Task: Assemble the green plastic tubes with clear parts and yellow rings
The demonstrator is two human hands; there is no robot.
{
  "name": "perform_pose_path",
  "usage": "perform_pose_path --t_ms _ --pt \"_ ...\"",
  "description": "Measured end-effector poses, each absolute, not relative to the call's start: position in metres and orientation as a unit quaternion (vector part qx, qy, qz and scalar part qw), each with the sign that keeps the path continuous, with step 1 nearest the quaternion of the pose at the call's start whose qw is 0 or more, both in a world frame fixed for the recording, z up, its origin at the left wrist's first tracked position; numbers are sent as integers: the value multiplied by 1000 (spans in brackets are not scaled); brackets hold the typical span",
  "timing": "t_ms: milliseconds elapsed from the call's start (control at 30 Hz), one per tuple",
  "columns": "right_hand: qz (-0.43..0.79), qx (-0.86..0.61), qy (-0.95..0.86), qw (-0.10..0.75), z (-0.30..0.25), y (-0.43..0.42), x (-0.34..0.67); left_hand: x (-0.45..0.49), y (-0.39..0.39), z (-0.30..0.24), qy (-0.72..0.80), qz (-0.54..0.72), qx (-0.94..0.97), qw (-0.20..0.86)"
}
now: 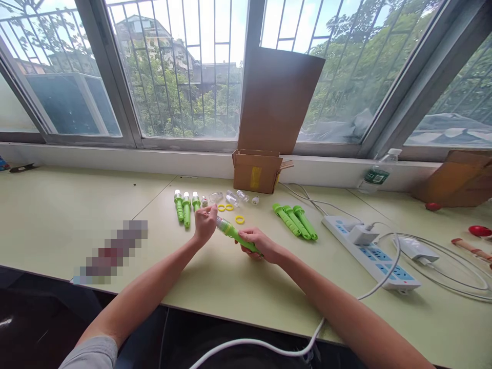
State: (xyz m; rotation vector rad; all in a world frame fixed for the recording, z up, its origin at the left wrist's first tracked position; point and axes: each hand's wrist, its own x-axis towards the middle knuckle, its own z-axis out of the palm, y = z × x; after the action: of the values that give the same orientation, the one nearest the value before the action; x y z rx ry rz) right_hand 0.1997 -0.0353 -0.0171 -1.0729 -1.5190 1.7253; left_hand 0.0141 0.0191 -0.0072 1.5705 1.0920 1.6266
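Between my hands is a green plastic stick with a clear head [229, 230], tilted so its clear end points up and left. My left hand [206, 223] is closed round the clear end. Around the green handle the fingers of my right hand [257, 243] are wrapped. Beside my left hand lie several green sticks with white tips [186, 210]. Just beyond it are clear plastic caps [232, 198], small white-and-clear pieces [255, 200] and yellow rings [240, 220]. Right of my right hand, three green handles [295, 221] lie side by side.
At the back stands an open cardboard box [257, 171]. A white power strip [371, 254] with plugs and looping cables lies on the right. Farther right are a plastic bottle [378, 171], a brown carton [455, 179] and a red object [480, 231]. A blurred item [111, 253] lies left.
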Motion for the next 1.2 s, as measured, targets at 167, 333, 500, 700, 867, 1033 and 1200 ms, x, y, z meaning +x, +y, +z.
perform_pose_path --t_ms 167,333,500,700,867,1033,1200 --pt "698 -379 -541 276 -18 -34 201 13 19 -7 399 617 600 315" --pt "724 -367 -526 255 -16 -33 204 13 17 -8 397 618 600 316" --pt "737 -375 -518 220 -9 -31 212 17 12 -7 394 625 591 324" --pt "687 -403 -540 273 -12 -36 203 15 20 -11 402 625 586 323" --pt "642 -445 -553 289 -17 -38 193 12 27 -13 404 611 578 360" --pt "635 -455 -551 294 -16 -37 194 14 26 -10 397 600 573 394" --pt "632 -458 -551 295 -16 -37 193 13 29 -12 394 595 567 412"
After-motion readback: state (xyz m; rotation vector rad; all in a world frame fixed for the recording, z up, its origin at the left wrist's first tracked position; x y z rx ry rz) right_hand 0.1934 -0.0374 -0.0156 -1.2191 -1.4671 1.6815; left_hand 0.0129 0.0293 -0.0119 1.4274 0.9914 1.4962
